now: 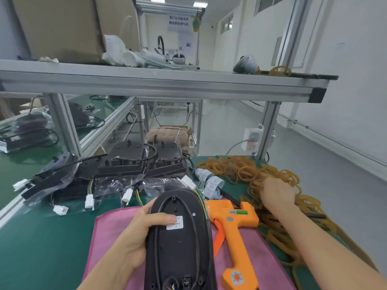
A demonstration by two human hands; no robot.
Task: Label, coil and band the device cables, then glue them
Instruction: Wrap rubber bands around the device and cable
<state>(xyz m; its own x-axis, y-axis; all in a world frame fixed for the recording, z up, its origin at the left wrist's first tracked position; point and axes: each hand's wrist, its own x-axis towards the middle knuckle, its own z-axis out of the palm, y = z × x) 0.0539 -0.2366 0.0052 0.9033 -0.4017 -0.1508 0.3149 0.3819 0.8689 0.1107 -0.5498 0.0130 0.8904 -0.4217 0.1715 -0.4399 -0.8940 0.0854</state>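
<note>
the left hand (138, 233) is gripping a black oval device (180, 237) by its left side at the near edge of the table (41, 248), its fingers (149, 204) curling round the device's far left rim while the thumb is pressing down on a white label (175, 222) stuck on the device's upper face. the device is lying lengthwise, its far end pointing away from the person, over a pink cloth (109, 227) that is spreading across the green table surface at the near edge. a black cable (191, 208) is running in a loop along the device's face, and coloured wires are trailing off its far right side. just right of the device an orange glue gun (234, 227) is lying flat on the pink cloth, its trigger toward the device and its handle pointing to the near edge. the right hand (276, 195) is reaching into a large heap of tan rubber bands (240, 170) covering the right side of the table; its fingers are buried among the bands and turned away from the camera, so i cannot tell whether they are pinching one or lying spread. between the heap and the glue gun a strip of white printed labels (210, 181) is lying curled on the table. toward the far edge more black devices (125, 160) are lying in a row, some in clear bags, with white connectors (89, 201) on short wires hanging toward the person.
</note>
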